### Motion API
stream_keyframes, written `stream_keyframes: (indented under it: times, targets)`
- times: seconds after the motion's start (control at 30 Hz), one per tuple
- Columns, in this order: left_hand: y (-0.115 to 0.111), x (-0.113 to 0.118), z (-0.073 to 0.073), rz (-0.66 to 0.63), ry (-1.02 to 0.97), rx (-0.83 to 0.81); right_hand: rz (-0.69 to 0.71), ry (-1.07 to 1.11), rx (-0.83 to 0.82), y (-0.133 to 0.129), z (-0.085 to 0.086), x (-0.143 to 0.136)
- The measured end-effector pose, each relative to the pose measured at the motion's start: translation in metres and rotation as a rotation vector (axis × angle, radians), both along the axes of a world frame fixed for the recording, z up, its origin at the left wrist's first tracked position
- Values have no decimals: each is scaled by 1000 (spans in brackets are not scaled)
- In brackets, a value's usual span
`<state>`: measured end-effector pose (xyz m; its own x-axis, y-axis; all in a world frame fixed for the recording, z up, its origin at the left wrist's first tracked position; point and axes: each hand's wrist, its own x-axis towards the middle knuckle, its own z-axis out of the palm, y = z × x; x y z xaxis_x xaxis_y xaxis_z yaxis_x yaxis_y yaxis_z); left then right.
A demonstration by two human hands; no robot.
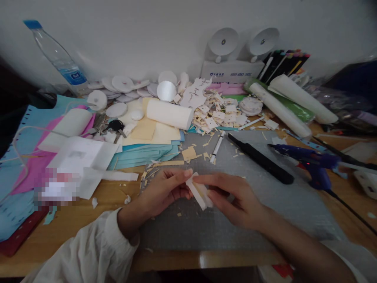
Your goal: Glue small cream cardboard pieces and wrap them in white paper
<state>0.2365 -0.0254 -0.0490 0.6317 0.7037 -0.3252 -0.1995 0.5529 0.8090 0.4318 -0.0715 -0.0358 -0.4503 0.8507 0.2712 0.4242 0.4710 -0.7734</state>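
Note:
A small folded strip of white paper (pixel 199 193) with a yellowish inner layer is held between my two hands above the grey cutting mat (pixel 235 232). My left hand (pixel 168 186) pinches its upper left end between thumb and fingers. From the other side, my right hand (pixel 235 198) grips it, index finger at the top edge and thumb lower down. Just beyond my hands lie a white pen (pixel 217 147), a black utility knife (pixel 262 159) and cream paper scraps (pixel 190 154).
A blue glue gun (pixel 312 161) with a red light lies at right, its cord trailing forward. Coloured paper sheets (pixel 144 151), a white roll (pixel 170 113) and a heap of small cut pieces (pixel 218 114) fill the back. At far left leans a water bottle (pixel 57 55).

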Motion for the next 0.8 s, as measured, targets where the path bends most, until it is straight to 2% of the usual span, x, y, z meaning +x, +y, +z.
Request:
stream_keyframes:
  times: [0.17,0.27,0.33,0.47,0.53,0.63,0.7,0.8]
  targets:
    - [1,1,-1,17,69,81,19,-77,82,2,2,0]
    - [1,1,-2,28,117,149,19,-33,43,0,4,-1]
    - [0,0,-1,38,170,215,-15,42,-37,-1,4,-2]
    - [0,-2,5,62,299,424,-179,212,-272,-1,4,-7]
    - [0,-2,10,60,353,541,-140,223,-399,0,2,-9]
    - [0,-1,15,62,384,664,9,201,-550,2,-2,-12]
    - [0,-1,17,80,385,686,47,204,-592,2,-3,-13]
    - [0,-1,16,96,391,670,33,182,-577,2,-2,-13]
